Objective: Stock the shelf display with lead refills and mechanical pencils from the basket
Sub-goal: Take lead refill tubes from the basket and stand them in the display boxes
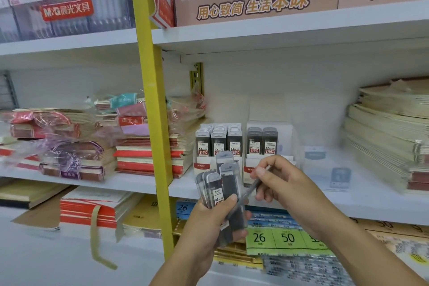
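Head view shows the left hand (209,220) clasping a fan of lead refills (218,189), likely light and slick, just before the shelf display (234,144), while the right hand (285,183) pinches a mechanical pencil (252,186) mid-barrel.

Bare white shelf board (366,169) runs right of the white cardboard refill display (284,132) to the cream notebook stack (383,137), two small blue tags (340,177) standing there. Left, red-edged notebook piles (148,158) and a yellow metal upright (154,123) block.
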### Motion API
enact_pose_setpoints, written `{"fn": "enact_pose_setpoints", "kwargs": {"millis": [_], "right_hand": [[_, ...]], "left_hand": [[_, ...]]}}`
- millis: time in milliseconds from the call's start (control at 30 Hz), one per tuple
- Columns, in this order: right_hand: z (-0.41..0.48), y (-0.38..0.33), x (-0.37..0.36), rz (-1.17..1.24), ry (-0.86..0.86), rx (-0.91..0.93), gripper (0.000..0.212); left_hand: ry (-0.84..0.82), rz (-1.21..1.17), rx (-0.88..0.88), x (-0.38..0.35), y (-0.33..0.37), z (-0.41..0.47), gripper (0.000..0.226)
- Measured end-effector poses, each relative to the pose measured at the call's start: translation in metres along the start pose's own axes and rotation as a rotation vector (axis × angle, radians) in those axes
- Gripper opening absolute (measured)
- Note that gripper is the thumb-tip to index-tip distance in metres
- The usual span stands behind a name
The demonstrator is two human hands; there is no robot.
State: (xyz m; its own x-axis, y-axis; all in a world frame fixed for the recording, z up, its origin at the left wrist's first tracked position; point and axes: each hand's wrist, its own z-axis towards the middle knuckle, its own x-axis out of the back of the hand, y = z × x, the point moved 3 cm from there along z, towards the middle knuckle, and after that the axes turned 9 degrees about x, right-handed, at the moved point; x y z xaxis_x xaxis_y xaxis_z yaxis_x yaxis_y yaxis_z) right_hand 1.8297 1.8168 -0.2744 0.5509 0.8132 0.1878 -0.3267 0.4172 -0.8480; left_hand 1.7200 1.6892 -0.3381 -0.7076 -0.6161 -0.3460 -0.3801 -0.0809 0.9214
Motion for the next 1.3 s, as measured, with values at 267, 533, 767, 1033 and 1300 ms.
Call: {"fn": "enact_pose_setpoints", "kwargs": {"millis": [267, 533, 767, 1033, 1300], "right_hand": [[-0.001, 0.004, 0.01, -0.13, 0.061, -0.019, 0.033], [-0.004, -0.029, 0.028, -0.101, 0.421, 0.253, 0.027], [0.081, -0.074, 0.094, -1.0, 0.308, 0.412, 0.027], [0.112, -0.03, 0.108, -0.99, 0.12, 0.18, 0.015], [0.12, -0.009, 0.103, -1.235, 0.112, 0.132, 0.01]], "left_hand": [[0.066, -0.028, -0.049, 0.006, 0.013, -0.002, 0.033], [0.029, -0.033, -0.066, -0.001, 0.021, 0.002, 0.029], [-0.001, -0.02, -0.079, -0.021, 0.025, 0.016, 0.02], [-0.027, 0.022, -0.072, -0.028, 0.02, 0.036, 0.016], [-0.056, -0.002, -0.068, -0.025, 0.016, 0.04, 0.02]]}}
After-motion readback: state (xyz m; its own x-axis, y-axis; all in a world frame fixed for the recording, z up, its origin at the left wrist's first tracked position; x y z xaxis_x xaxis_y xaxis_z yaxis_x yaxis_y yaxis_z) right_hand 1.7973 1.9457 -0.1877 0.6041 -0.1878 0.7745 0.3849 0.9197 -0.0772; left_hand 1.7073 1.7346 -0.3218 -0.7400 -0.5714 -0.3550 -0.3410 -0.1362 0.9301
